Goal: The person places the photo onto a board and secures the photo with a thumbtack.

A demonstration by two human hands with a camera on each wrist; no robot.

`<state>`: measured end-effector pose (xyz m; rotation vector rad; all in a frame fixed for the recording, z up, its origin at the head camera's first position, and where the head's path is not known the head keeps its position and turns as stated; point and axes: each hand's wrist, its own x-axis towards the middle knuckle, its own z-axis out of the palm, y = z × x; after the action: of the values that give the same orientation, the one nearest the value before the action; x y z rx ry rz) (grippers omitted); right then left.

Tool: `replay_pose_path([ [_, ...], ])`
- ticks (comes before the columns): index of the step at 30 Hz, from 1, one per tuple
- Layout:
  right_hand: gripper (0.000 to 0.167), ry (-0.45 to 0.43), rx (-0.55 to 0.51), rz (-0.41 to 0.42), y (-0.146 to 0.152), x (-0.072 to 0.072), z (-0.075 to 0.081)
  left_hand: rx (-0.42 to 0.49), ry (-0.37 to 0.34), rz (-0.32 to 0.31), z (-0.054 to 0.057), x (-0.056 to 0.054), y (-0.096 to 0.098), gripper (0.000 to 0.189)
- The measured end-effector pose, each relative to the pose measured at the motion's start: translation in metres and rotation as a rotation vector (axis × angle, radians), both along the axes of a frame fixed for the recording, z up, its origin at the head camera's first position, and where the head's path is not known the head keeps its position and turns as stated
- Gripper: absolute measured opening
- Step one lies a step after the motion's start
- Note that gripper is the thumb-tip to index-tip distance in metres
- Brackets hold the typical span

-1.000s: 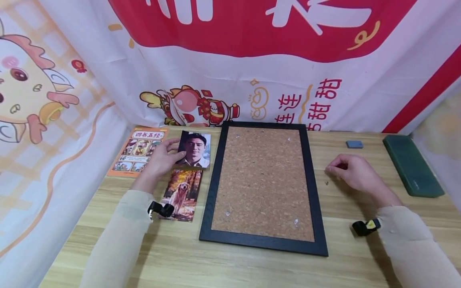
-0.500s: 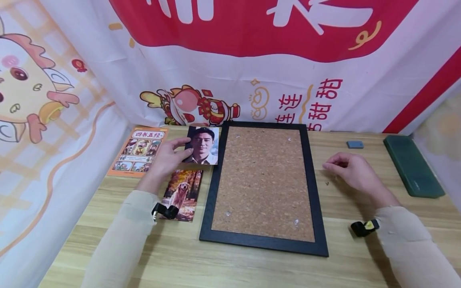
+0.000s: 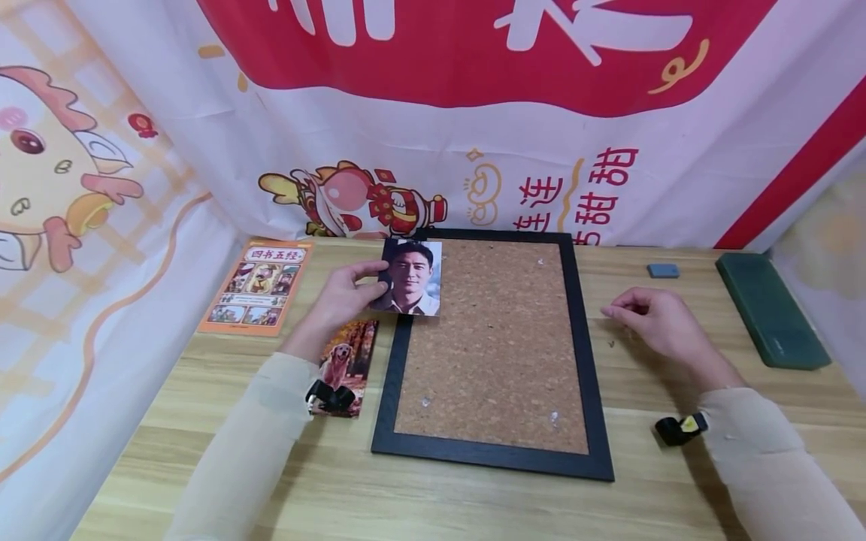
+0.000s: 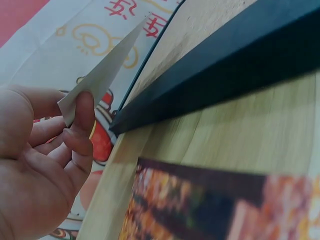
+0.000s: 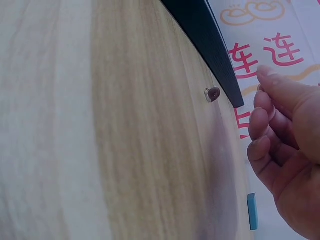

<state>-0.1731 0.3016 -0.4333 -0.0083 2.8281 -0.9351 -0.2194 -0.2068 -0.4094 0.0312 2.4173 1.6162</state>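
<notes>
My left hand [image 3: 341, 300] pinches a portrait photo [image 3: 410, 282] by its left edge between thumb and fingers. The photo hovers over the upper left corner of a black-framed cork board [image 3: 497, 346]; the left wrist view shows its pale back [image 4: 107, 70], tilted and raised. Below that hand lies a dog photo [image 3: 352, 361], partly covered by the wrist. Right of the board, my right hand [image 3: 656, 319] is raised with thumb and forefinger pinched on a tiny dark thing, seemingly a thumbtack [image 5: 260, 88], mostly hidden. Another thumbtack [image 5: 213, 94] lies on the table nearby.
An orange comic-style booklet [image 3: 257, 289] lies at the back left. Behind my right hand sits a small blue block [image 3: 663, 270], with a long green case [image 3: 771, 312] at the far right. Printed cloth [image 3: 406, 128] closes off the back of the wooden table [image 3: 419, 496].
My left hand has carried the portrait photo rightward, from beside the board to over its upper left corner. The right hand has shifted slightly left and keeps its pinch.
</notes>
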Motion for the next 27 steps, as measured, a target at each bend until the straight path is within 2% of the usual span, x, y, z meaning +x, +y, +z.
replay_pose_path([
  [10,0.041,0.021,-0.016,-0.029,-0.004,0.002,0.002,0.001,-0.035,-0.068,0.002,-0.003,0.026,0.051],
  [13,0.04,0.031,-0.027,-0.028,-0.005,0.003,0.002,-0.013,-0.013,-0.089,0.001,-0.003,0.033,0.05],
  [17,0.037,0.039,-0.05,-0.019,-0.007,0.004,0.003,-0.029,-0.011,-0.115,-0.002,-0.005,0.041,0.051],
  [27,0.025,0.081,-0.067,0.057,-0.01,0.005,0.004,-0.041,-0.074,-0.176,-0.007,-0.012,0.067,0.055],
])
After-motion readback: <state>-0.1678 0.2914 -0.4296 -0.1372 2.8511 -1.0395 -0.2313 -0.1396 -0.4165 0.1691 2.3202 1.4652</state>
